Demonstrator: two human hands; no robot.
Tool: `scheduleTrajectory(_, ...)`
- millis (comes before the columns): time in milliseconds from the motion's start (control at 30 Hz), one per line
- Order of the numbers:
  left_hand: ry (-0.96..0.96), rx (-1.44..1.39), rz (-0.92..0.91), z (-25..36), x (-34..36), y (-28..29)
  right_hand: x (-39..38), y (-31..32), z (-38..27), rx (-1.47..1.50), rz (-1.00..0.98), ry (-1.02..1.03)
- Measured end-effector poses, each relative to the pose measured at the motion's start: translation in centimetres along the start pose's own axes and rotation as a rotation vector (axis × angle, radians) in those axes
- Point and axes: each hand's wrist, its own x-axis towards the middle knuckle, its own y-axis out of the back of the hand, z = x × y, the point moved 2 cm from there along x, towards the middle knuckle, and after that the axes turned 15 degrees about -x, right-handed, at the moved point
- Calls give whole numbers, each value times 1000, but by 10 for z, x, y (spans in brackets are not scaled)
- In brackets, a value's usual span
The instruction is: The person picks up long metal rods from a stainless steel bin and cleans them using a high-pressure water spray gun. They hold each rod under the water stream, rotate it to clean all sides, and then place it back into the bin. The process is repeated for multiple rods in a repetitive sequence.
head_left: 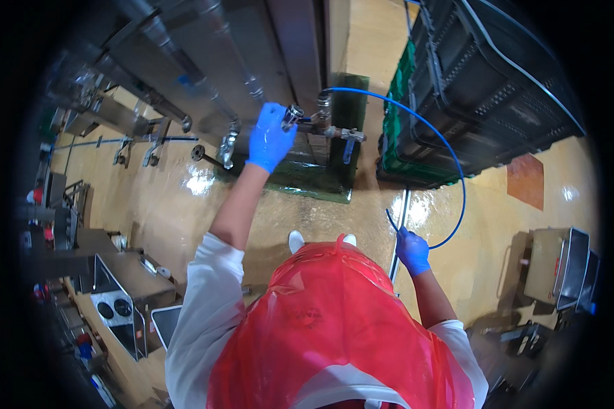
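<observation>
My left hand (271,140), in a blue glove, reaches forward to the pipework and is closed on a metal valve fitting (292,116). The fingers partly hide the part they grip. Low on the right, my right hand (413,251), also gloved in blue, is closed round a thin blue hose (462,174) near its free end. From the upright metal pipe (323,109) the hose runs out and loops round to the right hand. Beside that pipe, a side branch carries a tap with a blue lever (348,151).
Tall stacked black crates (450,88), with green ones (399,109) at their edge, stand at the right. A green mat or sheet (314,183) lies on the wet tan floor (320,221). Metal pipes (174,58) crowd the upper left; a steel unit (126,307) stands lower left.
</observation>
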Motion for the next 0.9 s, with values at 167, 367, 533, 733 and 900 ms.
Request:
scheduleTrajectory(167, 478, -1316, -16, -19, -89, 7, 59, -3, -43, -19, -21, 85)
scheduleTrajectory(367, 414, -1620, 25, -11, -160, 41, 88, 77, -150, 272, 144, 429)
scheduleTrajectory(533, 446, -1746, -133, -30, -182, 70, 76, 195, -281, 747, 459, 854)
scheduleTrajectory(733, 486, -1471, -251, -54, -190, 97, 98, 167, -339, 671, 439, 839)
scheduleTrajectory(900, 498, -602, -307, -83, -197, 125, 104, 154, -346, 1115, -130, 321)
